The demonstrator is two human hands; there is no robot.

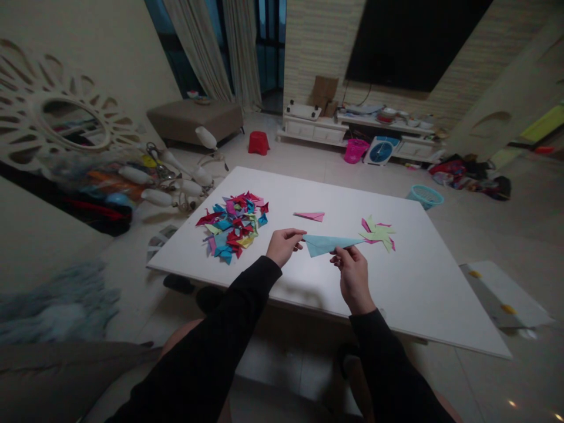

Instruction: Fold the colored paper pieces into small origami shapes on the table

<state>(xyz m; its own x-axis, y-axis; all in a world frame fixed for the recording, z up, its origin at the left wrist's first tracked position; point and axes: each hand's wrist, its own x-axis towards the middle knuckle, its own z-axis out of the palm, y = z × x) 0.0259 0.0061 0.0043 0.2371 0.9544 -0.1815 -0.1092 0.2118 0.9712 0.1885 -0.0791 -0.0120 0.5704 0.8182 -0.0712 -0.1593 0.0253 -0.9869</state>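
Between my two hands is a light blue folded paper [324, 244], long and pointed toward the right, held just above the white table. My left hand [284, 245] pinches its left corner between thumb and fingers. Along its lower right edge, my right hand [352, 271] grips it with thumb and fingertips. Beyond the blue paper lies a pink folded paper [312, 216], narrow and pointed to the left. Right of my hands is a green and pink paper pinwheel shape [378, 232] lying flat. A heap of colourful folded papers [235, 226] covers the table's left part.
The white table [423, 294] stands before me. A turquoise basket [425, 196] is by its far right corner, and a white lamp-like fixture [185, 187] is beyond its left edge. Farther off are a red stool [258, 143], a pink bin [356, 151] and a blue-faced fan [381, 150].
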